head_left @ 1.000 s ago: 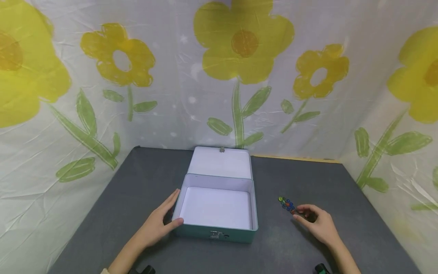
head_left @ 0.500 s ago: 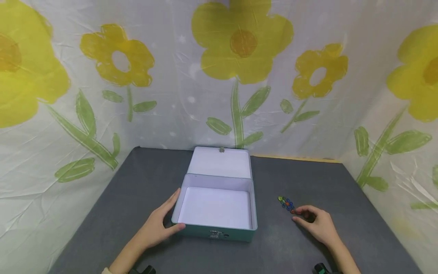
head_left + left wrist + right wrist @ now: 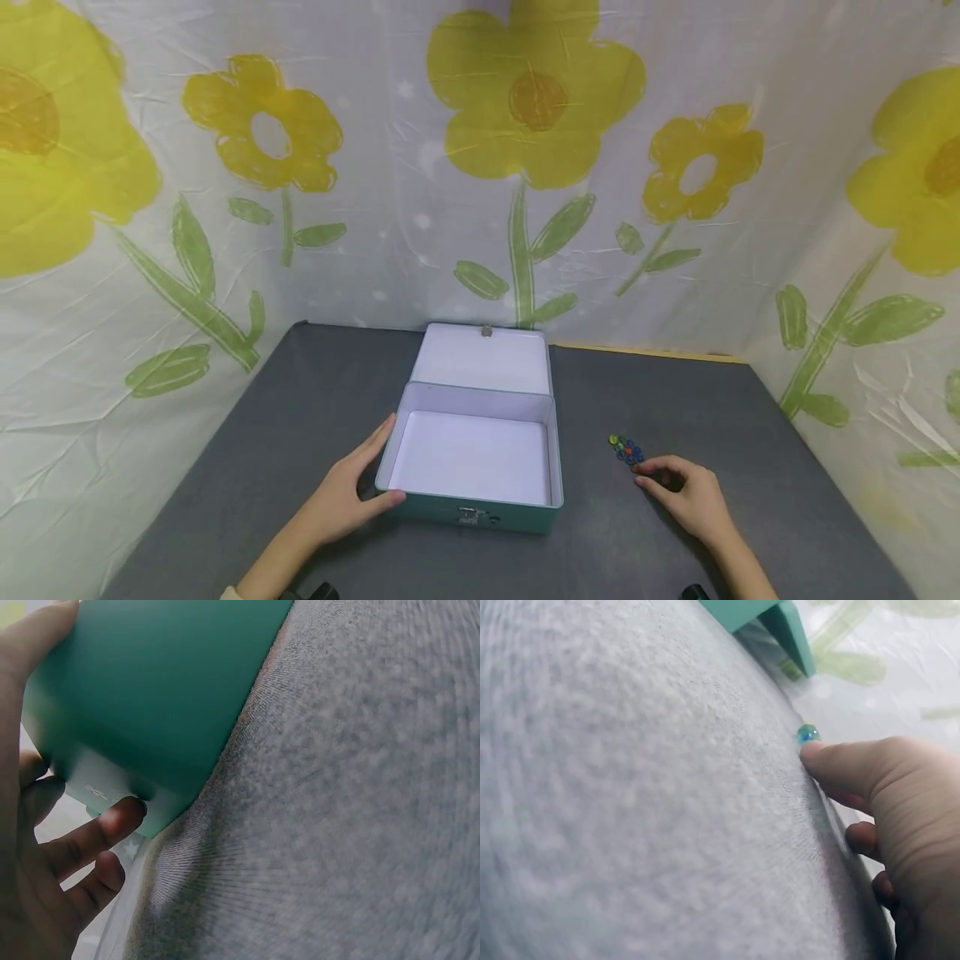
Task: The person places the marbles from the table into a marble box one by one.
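Note:
A green metal box with a white inside stands with its lid folded back. My left hand holds its front left corner, thumb at the front rim and fingers along the left side. In the left wrist view, fingers bend round the end of the green wall. To the right lies a small cluster of glass marbles, green, blue and orange. My right hand has thumb and index finger pinched at the nearest, orange marble. The right wrist view shows a bluish marble just past the thumb tip.
All this rests on a dark grey table. Behind it and at both sides hangs a pale curtain printed with yellow flowers. The box's lid reaches close to the table's back edge.
My right hand has shifted slightly left, and its thumb and index fingertips have come closer together at the orange marble. The left hand stays at the box corner, its thumb slightly lower.

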Available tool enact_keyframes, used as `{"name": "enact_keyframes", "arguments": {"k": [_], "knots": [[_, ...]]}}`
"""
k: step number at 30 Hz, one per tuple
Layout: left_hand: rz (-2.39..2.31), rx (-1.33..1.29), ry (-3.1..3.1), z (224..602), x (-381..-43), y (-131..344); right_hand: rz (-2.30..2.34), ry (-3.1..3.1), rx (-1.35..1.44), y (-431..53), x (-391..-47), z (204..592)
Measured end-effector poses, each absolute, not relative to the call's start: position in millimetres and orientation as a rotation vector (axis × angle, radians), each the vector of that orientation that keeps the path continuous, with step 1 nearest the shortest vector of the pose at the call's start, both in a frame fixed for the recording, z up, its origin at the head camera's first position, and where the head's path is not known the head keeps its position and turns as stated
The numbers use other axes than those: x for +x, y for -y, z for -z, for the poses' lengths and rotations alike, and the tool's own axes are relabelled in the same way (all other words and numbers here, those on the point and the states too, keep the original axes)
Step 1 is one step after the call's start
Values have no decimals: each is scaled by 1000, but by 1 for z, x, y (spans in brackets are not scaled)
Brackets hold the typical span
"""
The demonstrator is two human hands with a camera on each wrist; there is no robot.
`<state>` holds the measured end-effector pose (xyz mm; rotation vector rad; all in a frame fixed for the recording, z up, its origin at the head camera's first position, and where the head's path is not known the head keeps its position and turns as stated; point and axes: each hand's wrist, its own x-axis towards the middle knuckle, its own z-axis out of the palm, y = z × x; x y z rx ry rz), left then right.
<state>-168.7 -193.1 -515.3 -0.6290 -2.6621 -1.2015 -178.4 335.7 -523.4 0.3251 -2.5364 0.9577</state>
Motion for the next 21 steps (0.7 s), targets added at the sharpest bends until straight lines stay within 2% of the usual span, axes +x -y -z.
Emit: {"name": "enact_keyframes", "arguments": {"k": [21], "knots": [[1192, -644, 2642, 516, -170, 192, -841, 2511, 264, -330, -185, 529]]}}
